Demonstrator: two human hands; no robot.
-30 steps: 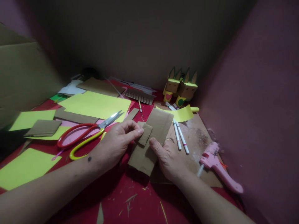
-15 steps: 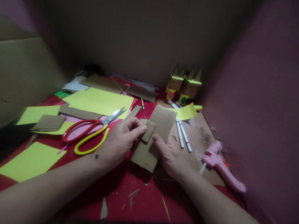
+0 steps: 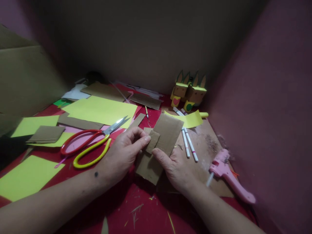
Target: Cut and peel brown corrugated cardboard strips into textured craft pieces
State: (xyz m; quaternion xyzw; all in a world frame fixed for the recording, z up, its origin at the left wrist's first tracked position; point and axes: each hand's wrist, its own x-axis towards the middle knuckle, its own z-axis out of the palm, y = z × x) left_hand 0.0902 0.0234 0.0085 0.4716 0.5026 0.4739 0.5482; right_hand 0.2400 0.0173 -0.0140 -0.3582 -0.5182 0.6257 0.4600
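My left hand (image 3: pixel 130 148) pinches a small cardboard piece (image 3: pixel 154 139) between thumb and fingers. That piece lies against the face of a larger cardboard strip (image 3: pixel 168 130), near its left edge. My right hand (image 3: pixel 172 165) grips the strip from the right, its thumb on top close to the small piece's lower corner and its other fingers hidden underneath. The strip is tilted above the red tabletop. Left of my left hand lie scissors (image 3: pixel 97 141) with one red and one yellow handle, blades apart.
A pink glue gun (image 3: pixel 221 167) lies at right on a cardboard mat (image 3: pixel 204 149). White markers (image 3: pixel 188 143) and a curled yellow strip (image 3: pixel 192 119) are nearby. Two cardboard animal figures (image 3: pixel 187 94) stand at the back. Yellow paper sheets (image 3: pixel 102 109) and cardboard scraps (image 3: pixel 48 134) cover the left side.
The whole view has shifted slightly. The right thumb has slid down and left along the strip, towards the small piece's lower corner. The left pinch stays on the small piece.
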